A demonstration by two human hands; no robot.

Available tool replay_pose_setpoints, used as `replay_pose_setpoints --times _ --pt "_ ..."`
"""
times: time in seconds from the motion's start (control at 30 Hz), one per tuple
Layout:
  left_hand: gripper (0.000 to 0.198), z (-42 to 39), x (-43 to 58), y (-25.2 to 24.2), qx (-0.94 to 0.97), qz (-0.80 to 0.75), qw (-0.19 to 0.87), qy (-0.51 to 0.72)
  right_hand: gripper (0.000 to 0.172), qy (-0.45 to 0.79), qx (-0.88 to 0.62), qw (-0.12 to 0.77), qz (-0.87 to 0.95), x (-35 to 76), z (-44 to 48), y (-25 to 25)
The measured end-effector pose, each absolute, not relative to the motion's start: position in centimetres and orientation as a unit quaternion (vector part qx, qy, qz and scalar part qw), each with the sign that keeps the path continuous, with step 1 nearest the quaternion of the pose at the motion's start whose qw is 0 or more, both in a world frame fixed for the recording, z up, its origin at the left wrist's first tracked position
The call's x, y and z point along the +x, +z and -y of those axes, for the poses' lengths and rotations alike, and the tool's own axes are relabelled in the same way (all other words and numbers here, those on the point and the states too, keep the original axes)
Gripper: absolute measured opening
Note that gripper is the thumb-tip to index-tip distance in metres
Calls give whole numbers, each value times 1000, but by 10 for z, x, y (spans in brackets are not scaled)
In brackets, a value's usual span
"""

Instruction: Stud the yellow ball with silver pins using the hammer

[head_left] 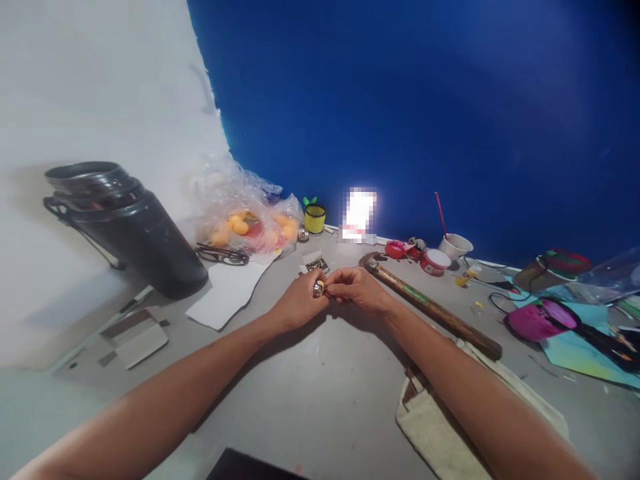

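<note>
My left hand (303, 300) is closed around a small shiny silver ball (319, 289) that shows a yellow patch. Against the ball's right side, my right hand (357, 291) is pinched; whatever is between its fingertips is too small to make out. Just beyond both hands lies a small open white box (316, 262) with many tiny shiny pieces in it. Farther back, a similar silver ball (303, 235) rests beside a yellow pot (315, 219) with a green top. To the right of my right hand lies a hammer (430, 303) with a wooden handle.
At left stand a dark flask (130, 227), a white box (137, 339), a paper sheet (233, 283), glasses (223, 254) and a plastic bag (250, 213) of orange balls. At right are a red-and-white tub (435, 262), a white cup (456, 247), a magenta pouch (540, 320) and a cream cloth (430, 427).
</note>
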State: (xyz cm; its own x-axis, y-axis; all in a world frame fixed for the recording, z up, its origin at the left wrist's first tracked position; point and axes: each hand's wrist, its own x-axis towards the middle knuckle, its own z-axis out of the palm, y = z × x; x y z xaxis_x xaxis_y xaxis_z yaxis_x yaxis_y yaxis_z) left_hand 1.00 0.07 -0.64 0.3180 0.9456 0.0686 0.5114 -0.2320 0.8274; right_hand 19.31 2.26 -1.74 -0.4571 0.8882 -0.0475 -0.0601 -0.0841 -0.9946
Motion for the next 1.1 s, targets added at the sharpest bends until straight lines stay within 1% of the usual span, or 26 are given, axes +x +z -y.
replay_pose_setpoints --times 0.43,0.87,1.1 --pt "22 -2 9 -10 724 -518 353 288 27 632 -371 366 574 192 -23 -22" --pt "20 -1 8 -15 718 -513 368 293 16 606 -368 354 610 192 -19 -15" --pt "17 -1 8 -12 721 -517 364 283 15 588 -388 346 620 192 -17 -9"
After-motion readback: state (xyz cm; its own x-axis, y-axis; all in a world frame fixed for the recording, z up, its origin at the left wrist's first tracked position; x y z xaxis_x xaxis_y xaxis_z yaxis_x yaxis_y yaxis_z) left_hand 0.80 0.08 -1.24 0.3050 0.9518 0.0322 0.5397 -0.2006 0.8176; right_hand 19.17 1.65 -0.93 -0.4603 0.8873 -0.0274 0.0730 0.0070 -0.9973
